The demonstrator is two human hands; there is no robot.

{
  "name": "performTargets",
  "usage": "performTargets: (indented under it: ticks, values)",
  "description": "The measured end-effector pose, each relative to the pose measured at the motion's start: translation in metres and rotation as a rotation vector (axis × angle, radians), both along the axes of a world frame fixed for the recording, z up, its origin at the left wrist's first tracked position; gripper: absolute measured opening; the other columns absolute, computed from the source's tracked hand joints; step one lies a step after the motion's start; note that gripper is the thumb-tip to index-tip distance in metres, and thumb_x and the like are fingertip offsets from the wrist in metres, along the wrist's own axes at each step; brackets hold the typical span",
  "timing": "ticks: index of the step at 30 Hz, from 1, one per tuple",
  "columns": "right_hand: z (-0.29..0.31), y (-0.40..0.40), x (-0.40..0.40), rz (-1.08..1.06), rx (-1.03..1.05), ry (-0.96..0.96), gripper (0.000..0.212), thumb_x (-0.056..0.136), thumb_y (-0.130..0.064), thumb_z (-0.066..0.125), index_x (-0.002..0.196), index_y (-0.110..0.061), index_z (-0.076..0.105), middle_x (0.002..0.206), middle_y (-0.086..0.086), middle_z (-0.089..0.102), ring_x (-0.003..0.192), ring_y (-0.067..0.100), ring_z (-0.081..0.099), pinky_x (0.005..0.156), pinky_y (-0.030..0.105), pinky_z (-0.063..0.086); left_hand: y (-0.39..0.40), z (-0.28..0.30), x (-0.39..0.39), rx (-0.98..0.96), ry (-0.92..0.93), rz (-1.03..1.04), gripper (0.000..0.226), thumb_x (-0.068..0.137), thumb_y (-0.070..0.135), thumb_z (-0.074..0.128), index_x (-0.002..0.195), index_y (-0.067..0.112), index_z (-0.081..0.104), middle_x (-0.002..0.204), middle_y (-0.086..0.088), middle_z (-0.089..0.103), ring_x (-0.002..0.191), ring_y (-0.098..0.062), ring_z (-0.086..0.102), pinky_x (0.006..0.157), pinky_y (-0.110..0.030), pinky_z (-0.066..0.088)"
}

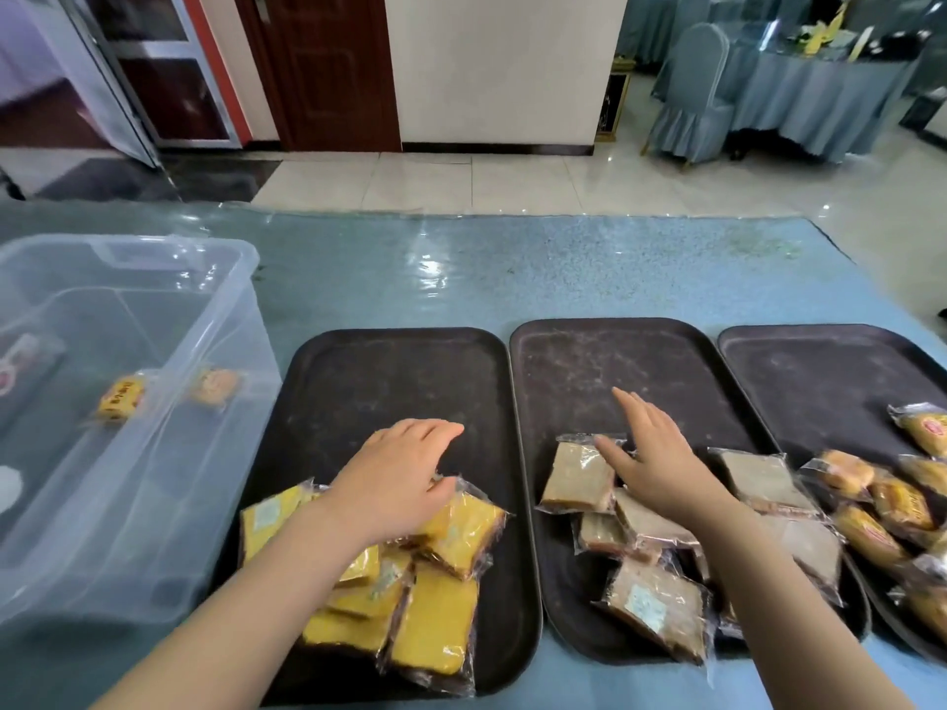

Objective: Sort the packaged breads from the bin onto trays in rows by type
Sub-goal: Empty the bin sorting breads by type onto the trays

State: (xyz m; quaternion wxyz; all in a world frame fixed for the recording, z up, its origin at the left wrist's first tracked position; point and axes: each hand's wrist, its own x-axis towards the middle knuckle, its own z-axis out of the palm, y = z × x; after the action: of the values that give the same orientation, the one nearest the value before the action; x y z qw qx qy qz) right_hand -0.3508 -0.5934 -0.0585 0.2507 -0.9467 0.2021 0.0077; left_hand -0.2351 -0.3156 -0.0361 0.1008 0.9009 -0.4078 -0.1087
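Three dark trays lie side by side. The left tray (pixel 399 371) holds several yellow packaged breads (pixel 435 622) piled at its near end. My left hand (pixel 399 479) lies over that pile, fingers fairly straight, thumb touching one yellow pack (pixel 461 530). The middle tray (pixel 615 361) carries several brown packaged breads (pixel 579 476). My right hand (pixel 651 458) is flat above them, fingers spread, holding nothing. The right tray (pixel 820 371) has several orange round breads (pixel 891 499). A clear plastic bin (pixel 153 453) at the left still shows two small packs (pixel 120 397) inside.
The trays and bin sit on a blue table covered with clear film (pixel 512 263). Far halves of all three trays are bare. Beyond the table are a tiled floor, a dark door and a draped table with chairs (pixel 799 89).
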Motion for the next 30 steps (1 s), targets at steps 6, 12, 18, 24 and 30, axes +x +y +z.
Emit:
performTargets:
  ticks: [6,12,18,24,30]
  values:
    - [0.07,0.067,0.05,0.128,-0.007,-0.103,0.066,0.097,-0.048,0.044,0.153,-0.026,0.016,0.159,-0.003,0.022,0.148,0.015,0.012,0.12,0.036,0.015,0.062,0.071,0.046,-0.08,-0.109,0.047,0.056,0.096,0.043,0.049,0.148,0.03,0.031,0.153,0.011,0.033,0.141,-0.01,0.026,0.117,-0.034,0.024]
    - [0.11,0.171,0.116,0.266,-0.032,-0.17,0.064,0.096,-0.051,0.045,0.151,-0.027,0.022,0.154,-0.006,0.03,0.143,0.011,0.02,0.113,0.029,0.019,0.166,0.1,0.104,-0.122,-0.103,0.142,0.054,0.096,0.036,0.054,0.146,0.025,0.036,0.15,0.006,0.038,0.138,-0.014,0.031,0.112,-0.026,0.02]
    - [0.131,0.296,0.19,0.439,-0.046,-0.199,0.064,0.096,-0.051,0.045,0.15,-0.026,0.023,0.153,-0.006,0.032,0.142,0.012,0.023,0.114,0.03,0.021,0.291,0.097,0.186,-0.042,-0.06,0.27,0.064,0.087,0.05,0.051,0.143,0.019,0.043,0.148,-0.002,0.043,0.137,-0.022,0.037,0.112,-0.03,0.024]
    - [0.11,0.398,0.296,0.594,-0.276,-0.019,0.066,0.096,-0.05,0.046,0.15,-0.02,0.023,0.154,0.008,0.03,0.143,0.028,0.024,0.117,0.039,0.019,0.354,0.07,0.283,0.061,-0.016,0.341,0.055,0.093,0.035,0.059,0.143,0.02,0.041,0.151,-0.003,0.038,0.139,-0.024,0.034,0.113,-0.036,0.029]
    - [0.046,0.461,0.403,0.548,-0.424,0.405,0.059,0.093,-0.036,0.05,0.146,-0.018,0.03,0.145,0.012,0.041,0.133,0.034,0.038,0.107,0.045,0.033,0.341,0.0,0.341,0.26,0.174,0.336,0.06,0.091,0.033,0.061,0.146,0.021,0.038,0.151,-0.008,0.036,0.137,-0.027,0.038,0.111,-0.035,0.033]
